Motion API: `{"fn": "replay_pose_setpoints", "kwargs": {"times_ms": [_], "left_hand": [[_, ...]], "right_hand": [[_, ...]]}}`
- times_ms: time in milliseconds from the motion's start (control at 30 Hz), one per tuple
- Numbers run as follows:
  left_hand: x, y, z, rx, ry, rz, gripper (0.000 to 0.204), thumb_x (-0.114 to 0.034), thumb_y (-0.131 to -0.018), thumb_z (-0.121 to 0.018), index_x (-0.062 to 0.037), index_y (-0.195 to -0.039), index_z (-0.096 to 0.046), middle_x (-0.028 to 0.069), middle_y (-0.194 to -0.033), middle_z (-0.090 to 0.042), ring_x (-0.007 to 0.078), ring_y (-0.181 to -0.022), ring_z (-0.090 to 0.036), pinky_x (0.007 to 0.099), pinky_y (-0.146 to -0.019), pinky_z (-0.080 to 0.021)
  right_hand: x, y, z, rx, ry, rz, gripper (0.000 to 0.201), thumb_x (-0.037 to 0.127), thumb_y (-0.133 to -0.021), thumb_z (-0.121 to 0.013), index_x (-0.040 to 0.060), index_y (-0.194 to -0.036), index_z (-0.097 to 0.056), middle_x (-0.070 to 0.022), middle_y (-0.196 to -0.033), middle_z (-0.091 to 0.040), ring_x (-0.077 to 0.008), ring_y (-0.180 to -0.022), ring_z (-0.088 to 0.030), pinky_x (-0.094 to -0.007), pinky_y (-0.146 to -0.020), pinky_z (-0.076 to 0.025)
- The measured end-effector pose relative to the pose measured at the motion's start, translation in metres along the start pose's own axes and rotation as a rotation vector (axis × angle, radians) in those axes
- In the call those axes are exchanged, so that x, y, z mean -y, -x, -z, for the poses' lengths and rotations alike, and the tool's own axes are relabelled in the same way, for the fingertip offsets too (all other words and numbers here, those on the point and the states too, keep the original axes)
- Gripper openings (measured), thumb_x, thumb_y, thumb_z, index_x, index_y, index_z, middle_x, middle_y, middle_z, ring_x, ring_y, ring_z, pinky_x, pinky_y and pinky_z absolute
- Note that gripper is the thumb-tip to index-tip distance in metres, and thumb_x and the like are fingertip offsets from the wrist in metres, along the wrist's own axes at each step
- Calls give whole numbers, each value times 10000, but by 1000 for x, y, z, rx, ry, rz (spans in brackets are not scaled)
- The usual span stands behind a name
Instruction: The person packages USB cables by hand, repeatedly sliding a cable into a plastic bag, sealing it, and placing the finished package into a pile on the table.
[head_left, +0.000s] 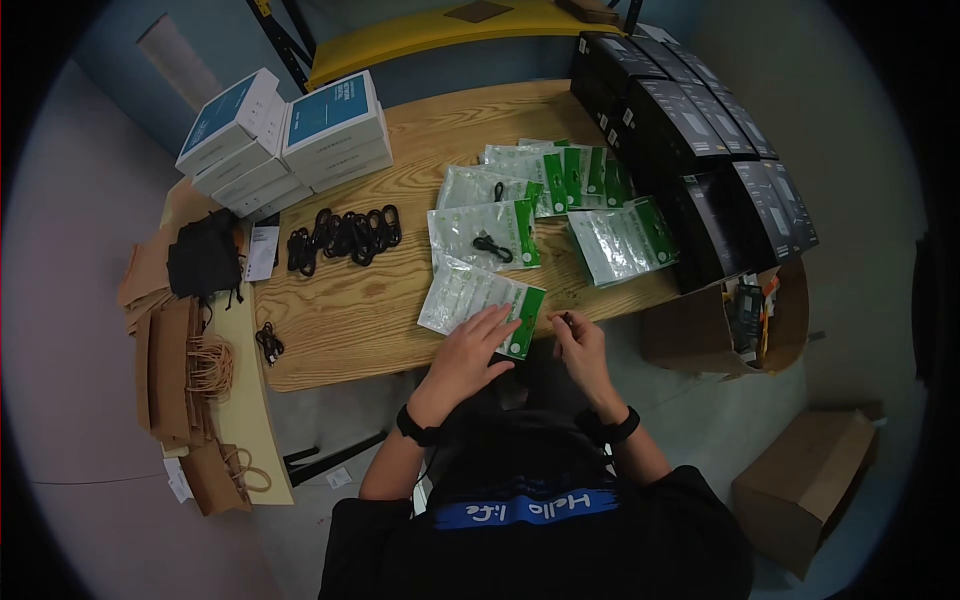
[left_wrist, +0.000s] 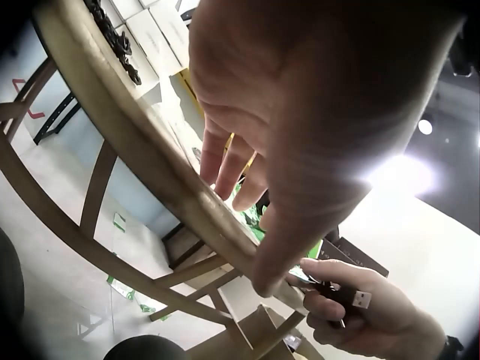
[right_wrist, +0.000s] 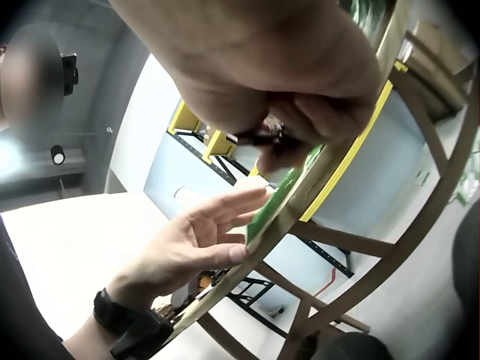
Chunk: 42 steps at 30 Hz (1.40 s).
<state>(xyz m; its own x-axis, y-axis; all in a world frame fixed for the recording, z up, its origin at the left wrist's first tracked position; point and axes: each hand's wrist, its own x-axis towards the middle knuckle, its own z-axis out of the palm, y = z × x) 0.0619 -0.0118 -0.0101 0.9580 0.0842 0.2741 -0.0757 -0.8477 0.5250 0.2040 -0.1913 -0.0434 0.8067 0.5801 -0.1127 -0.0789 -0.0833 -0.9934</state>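
Note:
My left hand (head_left: 468,358) lies with fairly straight fingers on the nearest clear plastic bag (head_left: 462,292), which has a green printed end, at the table's front edge. Just right of that bag, my right hand (head_left: 586,358) pinches a short black USB cable (left_wrist: 361,300); its metal plug sticks out in the left wrist view. Beyond the hands, a black coiled cable (head_left: 492,247) rests on a second such bag (head_left: 455,228), and another small cable (head_left: 499,190) on the bag behind. More bags (head_left: 615,245) are stacked to the right.
Several coiled black cables (head_left: 362,236) lie left of the bags, with a small bundle (head_left: 269,343) near the left edge. White boxes (head_left: 335,125) stand at back left, black boxes (head_left: 675,125) at right. Paper bags (head_left: 165,370) are at far left; an open carton (head_left: 675,335) is below right.

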Motion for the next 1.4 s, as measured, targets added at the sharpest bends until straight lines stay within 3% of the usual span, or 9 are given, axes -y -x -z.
{"fn": "replay_pose_setpoints", "kwargs": {"times_ms": [67, 167, 300, 433, 500, 700, 833, 1033, 1400], "left_hand": [[5, -2, -10, 34, -61, 0, 699, -128, -776, -831, -94, -1415, -551, 118, -1465, -538, 320, -1317, -518, 430, -1073, -466], [3, -2, -14, 69, -88, -1, 729, -131, -760, -837, -86, -1424, -541, 121, -1473, -530, 325, -1313, -516, 436, -1084, -455], [-2, 4, -9, 117, 29, 54, 777, -156, -744, -856, -92, -1444, -526, 132, -1497, -503, 329, -1296, -523, 431, -1046, -488], [-4, 0, 2, 145, 61, 143, 884, -208, -709, -889, -107, -1486, -480, 137, -1551, -435, 348, -1320, -509, 436, -1026, -506], [-1, -6, 5, 93, 34, 88, 1034, -290, -665, -920, -132, -1542, -394, 139, -1601, -353, 370, -1353, -487, 454, -1010, -518], [2, -24, 10, 210, -17, 81, 1202, -372, -606, -927, -155, -1588, -270, 159, -1599, -335, 400, -1329, -513, 477, -940, -549], [6, -23, 6, 172, 2, 91, 1200, -359, -602, -923, -142, -1583, -267, 160, -1572, -354, 410, -1289, -541, 479, -912, -557], [11, -20, 2, 171, -19, 83, 1060, -346, -635, -915, -229, -1532, -364, 183, -1533, -361, 416, -1212, -592, 495, -858, -582], [17, -19, -1, 103, 26, 44, 852, -454, -688, -898, -247, -1394, -469, 195, -1546, -333, 402, -1104, -636, 489, -820, -593]], "right_hand": [[2, 2, 6, 93, 350, -70, 278, 227, -998, -649, -46, -982, -697, -68, -665, -679, -99, -525, -611, -274, -505, -466], [22, 10, 2, 226, 446, -140, 322, 255, -976, -674, -55, -895, -704, -81, -625, -671, -122, -544, -649, -296, -516, -483], [-1, 9, -4, 274, 161, -198, 299, 220, -971, -679, -37, -821, -700, -64, -604, -660, -88, -532, -609, -296, -502, -465], [2, 6, -8, 300, 210, -216, 289, 198, -958, -696, -38, -791, -689, -64, -584, -639, -83, -524, -584, -306, -496, -446], [6, 4, -9, 345, 327, -88, 269, 181, -938, -718, -43, -794, -683, -70, -572, -619, -101, -515, -582, -314, -492, -434], [8, -6, -11, 395, 381, -17, 276, 188, -908, -751, -45, -775, -685, -83, -567, -621, -122, -513, -597, -316, -496, -436], [5, -7, -12, 351, 396, -24, 291, 213, -890, -779, -38, -768, -697, -80, -558, -622, -118, -494, -586, -312, -485, -432], [12, -10, -12, 311, 353, -82, 282, 188, -877, -818, -14, -736, -681, -23, -569, -624, -65, -473, -540, -256, -441, -391], [6, -17, -9, 335, 184, -128, 293, 205, -866, -840, 29, -718, -658, 8, -570, -596, -52, -487, -529, -225, -449, -390]]}}
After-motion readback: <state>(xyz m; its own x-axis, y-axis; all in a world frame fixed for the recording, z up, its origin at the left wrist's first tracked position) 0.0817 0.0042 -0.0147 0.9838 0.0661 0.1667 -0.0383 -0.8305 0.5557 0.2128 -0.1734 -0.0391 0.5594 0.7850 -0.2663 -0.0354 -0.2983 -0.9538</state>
